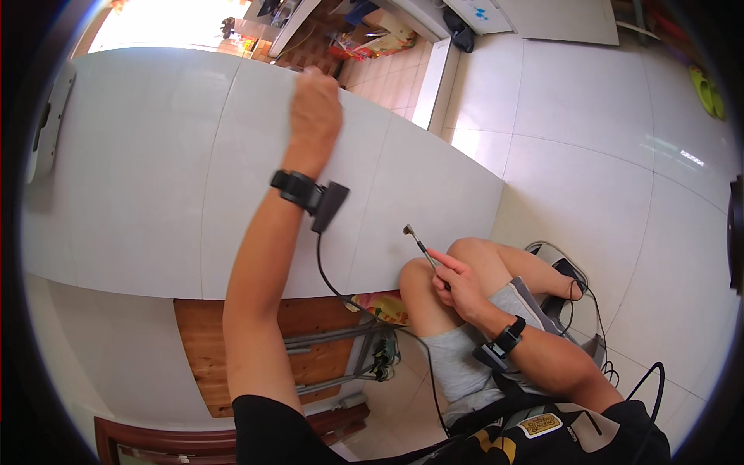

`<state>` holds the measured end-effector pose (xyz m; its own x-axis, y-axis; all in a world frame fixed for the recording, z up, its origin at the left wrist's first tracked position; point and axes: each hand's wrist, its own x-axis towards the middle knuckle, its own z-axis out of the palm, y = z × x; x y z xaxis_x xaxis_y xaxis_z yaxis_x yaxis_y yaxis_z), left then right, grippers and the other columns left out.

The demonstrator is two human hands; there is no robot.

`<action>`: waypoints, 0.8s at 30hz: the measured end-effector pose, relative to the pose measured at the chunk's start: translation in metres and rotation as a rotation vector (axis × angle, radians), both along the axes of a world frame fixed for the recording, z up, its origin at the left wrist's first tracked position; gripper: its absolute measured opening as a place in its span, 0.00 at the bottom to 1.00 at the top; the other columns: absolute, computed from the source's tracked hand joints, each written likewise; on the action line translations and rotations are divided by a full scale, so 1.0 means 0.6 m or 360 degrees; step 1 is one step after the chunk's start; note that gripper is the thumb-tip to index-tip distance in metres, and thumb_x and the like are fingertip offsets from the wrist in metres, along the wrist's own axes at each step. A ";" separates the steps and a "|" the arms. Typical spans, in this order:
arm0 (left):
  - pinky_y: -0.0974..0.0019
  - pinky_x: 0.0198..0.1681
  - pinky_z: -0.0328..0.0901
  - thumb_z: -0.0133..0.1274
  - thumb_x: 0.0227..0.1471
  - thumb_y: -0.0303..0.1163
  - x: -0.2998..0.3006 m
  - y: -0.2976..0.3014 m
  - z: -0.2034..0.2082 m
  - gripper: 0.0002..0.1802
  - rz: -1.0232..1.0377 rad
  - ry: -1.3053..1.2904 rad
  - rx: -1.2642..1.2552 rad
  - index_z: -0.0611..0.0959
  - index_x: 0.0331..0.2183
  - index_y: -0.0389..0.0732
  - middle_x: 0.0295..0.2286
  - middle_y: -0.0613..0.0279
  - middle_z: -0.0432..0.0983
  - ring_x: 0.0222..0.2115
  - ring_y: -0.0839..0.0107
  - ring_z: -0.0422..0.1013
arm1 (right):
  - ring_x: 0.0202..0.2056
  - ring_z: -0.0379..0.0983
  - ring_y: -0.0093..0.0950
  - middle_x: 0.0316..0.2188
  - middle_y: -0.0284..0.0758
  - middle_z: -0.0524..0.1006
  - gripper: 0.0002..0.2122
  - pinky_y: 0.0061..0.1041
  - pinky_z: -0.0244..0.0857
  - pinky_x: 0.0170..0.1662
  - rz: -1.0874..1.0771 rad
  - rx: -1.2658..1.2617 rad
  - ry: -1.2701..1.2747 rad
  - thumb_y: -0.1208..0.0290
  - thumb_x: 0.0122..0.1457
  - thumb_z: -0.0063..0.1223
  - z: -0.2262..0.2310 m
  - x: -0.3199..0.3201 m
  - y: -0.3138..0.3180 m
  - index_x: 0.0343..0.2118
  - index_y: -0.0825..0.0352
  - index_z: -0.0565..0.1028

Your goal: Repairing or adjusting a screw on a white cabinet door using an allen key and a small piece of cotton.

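Observation:
My left hand (316,115) is reached far out over a broad white panelled surface (287,232), close to its far edge. Its fingers are curled in, and whatever they may hold is hidden. In my right hand (459,288) is a slim tool (422,246) with a dark shaft and a small bent metal head, the index finger stretched along it. The tool's head points up and left, over the white surface and just beyond my knee. Each wrist wears a black strap with a small dark device.
A black cable (341,294) runs from the left wrist device down toward my lap. Below the white surface stands a wooden board (225,349) with grey metal tubes. Cables lie around my foot on the tiled floor (573,132). Green slippers (704,91) sit at the far right.

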<state>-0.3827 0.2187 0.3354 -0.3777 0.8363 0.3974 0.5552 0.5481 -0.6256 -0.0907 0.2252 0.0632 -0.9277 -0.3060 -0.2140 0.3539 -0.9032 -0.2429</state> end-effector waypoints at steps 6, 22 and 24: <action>0.50 0.40 0.71 0.50 0.45 0.16 0.062 -0.098 -0.111 0.05 0.0267 -0.0481 -0.0065 0.79 0.22 0.29 0.31 0.45 0.73 0.36 0.46 0.71 | 0.15 0.54 0.14 0.22 0.26 0.67 0.23 0.16 0.46 0.17 -0.0084 -0.0055 0.0029 0.73 0.69 0.42 0.015 0.003 -0.004 0.67 0.63 0.64; 0.64 0.34 0.72 0.58 0.43 0.13 0.485 -0.264 -0.217 0.10 0.0410 -0.0896 0.1133 0.85 0.30 0.37 0.33 0.54 0.78 0.33 0.60 0.76 | 0.23 0.65 0.20 0.20 0.35 0.73 0.17 0.24 0.63 0.28 -0.0696 0.1246 0.0621 0.73 0.63 0.45 0.111 -0.124 0.026 0.51 0.75 0.76; 0.64 0.35 0.72 0.58 0.44 0.13 0.522 -0.301 -0.253 0.09 0.0424 -0.0653 0.1177 0.84 0.30 0.35 0.34 0.54 0.78 0.34 0.61 0.76 | 0.22 0.64 0.20 0.18 0.36 0.70 0.17 0.24 0.62 0.28 -0.0737 0.1335 0.0618 0.73 0.63 0.44 0.137 -0.172 0.039 0.51 0.74 0.76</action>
<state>-0.0694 0.0379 0.1835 -0.7548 0.2828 0.5919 0.4544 0.8762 0.1608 -0.1939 0.2486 0.1453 -0.9673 0.2079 0.1453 -0.2222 -0.4188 -0.8805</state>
